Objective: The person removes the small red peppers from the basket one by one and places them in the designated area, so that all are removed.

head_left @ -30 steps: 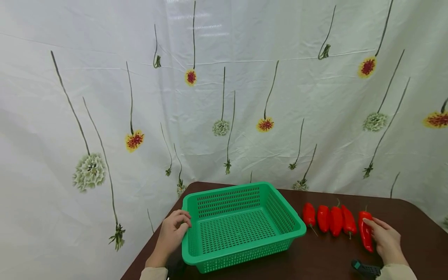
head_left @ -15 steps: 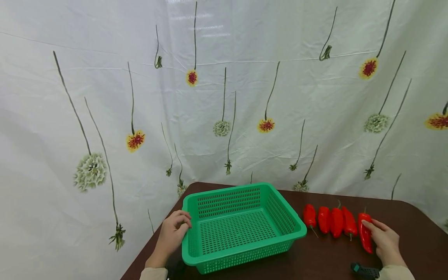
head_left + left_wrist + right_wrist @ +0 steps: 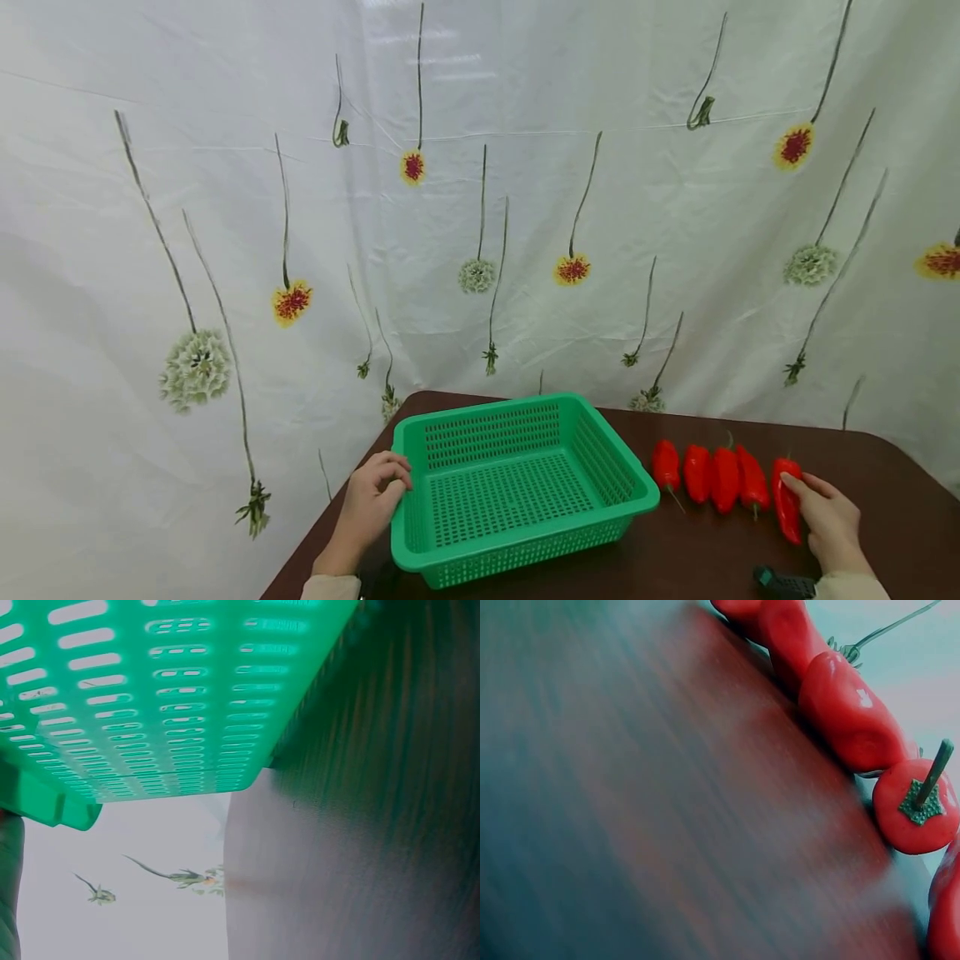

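Note:
My left hand [image 3: 372, 492] grips the left rim of a green plastic basket [image 3: 525, 536], fingers bent over its edge. The basket is rectangular with slotted walls, and nothing lies in it. Far to the right, my right hand [image 3: 828, 521] pinches a long red pepper [image 3: 787, 508] between thumb and fingers, near its upper half. Whether that pepper touches the table cannot be made out. Its edge shows at the right of the right wrist view, where the hand itself is out of sight. The left wrist view looks along the basket's slotted side wall [image 3: 172, 720].
Several more red peppers [image 3: 724, 479] lie in a row between the basket and my right hand. They rest on a dark brown table [image 3: 675, 558]. A white curtain with printed flowers [image 3: 525, 317] hangs behind. A dark strap [image 3: 783, 582] sits at my right wrist.
The head view has shifted by a very small amount. Both hands keep their holds, the left on the basket rim and the right on the pepper.

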The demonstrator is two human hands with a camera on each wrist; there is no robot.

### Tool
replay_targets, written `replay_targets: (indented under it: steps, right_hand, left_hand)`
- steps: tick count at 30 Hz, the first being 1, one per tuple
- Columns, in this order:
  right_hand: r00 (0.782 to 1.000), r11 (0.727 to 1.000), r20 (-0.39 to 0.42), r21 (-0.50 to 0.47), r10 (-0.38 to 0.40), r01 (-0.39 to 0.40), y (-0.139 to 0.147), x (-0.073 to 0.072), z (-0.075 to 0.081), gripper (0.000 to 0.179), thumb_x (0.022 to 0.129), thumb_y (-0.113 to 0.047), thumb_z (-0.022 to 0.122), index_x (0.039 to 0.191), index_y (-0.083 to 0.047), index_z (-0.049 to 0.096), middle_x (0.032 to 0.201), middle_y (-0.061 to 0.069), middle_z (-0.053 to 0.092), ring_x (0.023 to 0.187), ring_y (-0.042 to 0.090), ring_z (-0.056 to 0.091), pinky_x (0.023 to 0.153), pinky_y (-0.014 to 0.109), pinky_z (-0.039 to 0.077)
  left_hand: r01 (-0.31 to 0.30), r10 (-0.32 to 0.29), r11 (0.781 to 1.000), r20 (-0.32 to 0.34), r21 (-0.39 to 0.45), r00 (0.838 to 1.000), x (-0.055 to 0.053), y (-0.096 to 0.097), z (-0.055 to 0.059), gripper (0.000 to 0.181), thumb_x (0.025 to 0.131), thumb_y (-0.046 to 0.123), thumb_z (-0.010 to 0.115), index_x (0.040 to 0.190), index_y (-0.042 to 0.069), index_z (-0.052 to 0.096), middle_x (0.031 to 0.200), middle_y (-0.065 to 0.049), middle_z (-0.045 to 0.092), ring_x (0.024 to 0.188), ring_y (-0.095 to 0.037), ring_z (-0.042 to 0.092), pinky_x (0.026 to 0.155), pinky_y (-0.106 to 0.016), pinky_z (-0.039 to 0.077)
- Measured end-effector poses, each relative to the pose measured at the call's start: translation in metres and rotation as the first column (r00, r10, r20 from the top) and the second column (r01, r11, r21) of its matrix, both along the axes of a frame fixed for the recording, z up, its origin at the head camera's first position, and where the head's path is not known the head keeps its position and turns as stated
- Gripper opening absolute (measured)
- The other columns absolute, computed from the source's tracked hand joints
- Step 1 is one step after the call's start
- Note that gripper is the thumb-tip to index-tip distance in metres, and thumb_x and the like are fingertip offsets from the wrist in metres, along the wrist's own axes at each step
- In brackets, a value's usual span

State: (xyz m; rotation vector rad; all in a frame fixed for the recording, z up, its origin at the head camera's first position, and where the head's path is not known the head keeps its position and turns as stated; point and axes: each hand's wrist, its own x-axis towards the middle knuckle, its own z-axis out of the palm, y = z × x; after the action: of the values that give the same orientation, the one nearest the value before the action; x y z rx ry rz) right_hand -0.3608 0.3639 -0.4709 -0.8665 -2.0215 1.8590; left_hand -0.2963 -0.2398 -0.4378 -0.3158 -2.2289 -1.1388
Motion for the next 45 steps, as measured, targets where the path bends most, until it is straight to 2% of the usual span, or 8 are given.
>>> replay_targets:
  steps: [8, 13, 16, 22, 29, 34, 37, 45]
  right_hand:
    - [1.0, 0.999, -0.026, 0.04, -0.014, 0.015, -0.0064, -0.0051, 0.0035, 0.066, 0.097, -0.027, 0.059, 0.15, 0.005, 0.037, 0.158, 0.027, 0.03, 0.128, 0.042, 0.038, 0.071, 0.022, 0.038]
    - [0.999, 0.999, -0.032, 0.048, -0.021, 0.022, -0.0096, -0.0054, 0.0053, 0.063, 0.098, -0.026, 0.056, 0.15, 0.005, 0.037, 0.158, 0.028, 0.029, 0.136, 0.043, 0.033, 0.092, 0.041, 0.045]
    - [0.999, 0.999, -0.027, 0.042, -0.023, 0.024, -0.0095, -0.0043, 0.0049, 0.061, 0.099, -0.025, 0.055, 0.15, 0.005, 0.037, 0.159, 0.028, 0.028, 0.139, 0.043, 0.03, 0.105, 0.051, 0.039]
    - [1.0, 0.998, -0.015, 0.059, -0.006, 0.007, -0.0074, -0.0027, 0.0025, 0.06, 0.1, -0.026, 0.054, 0.149, 0.005, 0.039, 0.158, 0.028, 0.029, 0.139, 0.043, 0.031, 0.093, 0.044, 0.041]
    - [1.0, 0.998, -0.022, 0.061, -0.012, 0.013, -0.0062, -0.0022, 0.0013, 0.06, 0.1, -0.026, 0.054, 0.148, 0.007, 0.039, 0.158, 0.029, 0.029, 0.139, 0.044, 0.032, 0.096, 0.047, 0.044]
    - [0.999, 0.999, -0.037, 0.023, -0.028, 0.029, -0.004, 0.0006, 0.0019, 0.057, 0.099, -0.024, 0.057, 0.145, 0.007, 0.044, 0.147, 0.03, 0.04, 0.098, 0.022, 0.057, 0.061, 0.018, 0.047]
    - [0.998, 1.0, -0.055, 0.004, -0.031, 0.031, -0.0036, 0.0019, 0.0035, 0.057, 0.098, -0.023, 0.057, 0.144, 0.007, 0.045, 0.139, 0.029, 0.044, 0.069, -0.001, 0.048, 0.05, 0.013, 0.041]
    - [0.999, 1.0, -0.045, 0.001, -0.028, 0.028, -0.0023, -0.0007, 0.0047, 0.058, 0.098, -0.024, 0.056, 0.146, 0.007, 0.043, 0.146, 0.028, 0.04, 0.069, -0.005, 0.043, 0.051, 0.013, 0.04]
  left_hand:
    - [-0.02, 0.02, 1.0, 0.008, -0.008, 1.0, 0.0024, -0.0023, 0.0032, 0.032, 0.084, -0.011, 0.055, 0.067, 0.014, 0.066, 0.1, -0.009, 0.069, 0.103, -0.027, 0.062, 0.079, -0.035, 0.053]
    - [-0.029, 0.029, 1.0, 0.003, -0.009, 1.0, 0.0018, -0.0026, 0.0021, 0.033, 0.083, -0.011, 0.056, 0.067, 0.016, 0.065, 0.1, -0.007, 0.069, 0.102, -0.025, 0.063, 0.08, -0.036, 0.053]
    - [-0.022, 0.022, 1.0, 0.017, -0.002, 1.0, 0.0021, -0.0023, 0.0016, 0.032, 0.083, -0.011, 0.055, 0.067, 0.015, 0.066, 0.1, -0.007, 0.068, 0.102, -0.026, 0.062, 0.079, -0.034, 0.053]
    - [-0.016, 0.016, 1.0, 0.011, 0.002, 1.0, 0.0024, -0.002, 0.0005, 0.033, 0.083, -0.012, 0.055, 0.067, 0.015, 0.066, 0.1, -0.008, 0.068, 0.102, -0.027, 0.062, 0.079, -0.034, 0.053]
    - [-0.014, 0.014, 1.0, -0.001, -0.001, 1.0, 0.002, -0.0017, -0.0003, 0.033, 0.082, -0.012, 0.056, 0.066, 0.017, 0.065, 0.1, -0.011, 0.069, 0.102, -0.026, 0.063, 0.08, -0.036, 0.053]
    - [-0.007, 0.007, 1.0, 0.004, -0.001, 1.0, 0.0035, -0.0007, -0.0001, 0.033, 0.082, -0.011, 0.056, 0.067, 0.016, 0.065, 0.099, -0.01, 0.069, 0.101, -0.025, 0.062, 0.08, -0.035, 0.052]
    - [-0.002, 0.002, 1.0, -0.002, 0.001, 1.0, 0.004, -0.0003, 0.0004, 0.033, 0.083, -0.012, 0.056, 0.067, 0.015, 0.066, 0.099, -0.009, 0.069, 0.101, -0.024, 0.062, 0.08, -0.034, 0.052]
    - [0.005, -0.005, 1.0, -0.026, -0.001, 1.0, 0.0027, 0.0005, 0.0009, 0.033, 0.083, -0.012, 0.056, 0.067, 0.015, 0.066, 0.1, -0.011, 0.068, 0.102, -0.027, 0.063, 0.079, -0.034, 0.053]
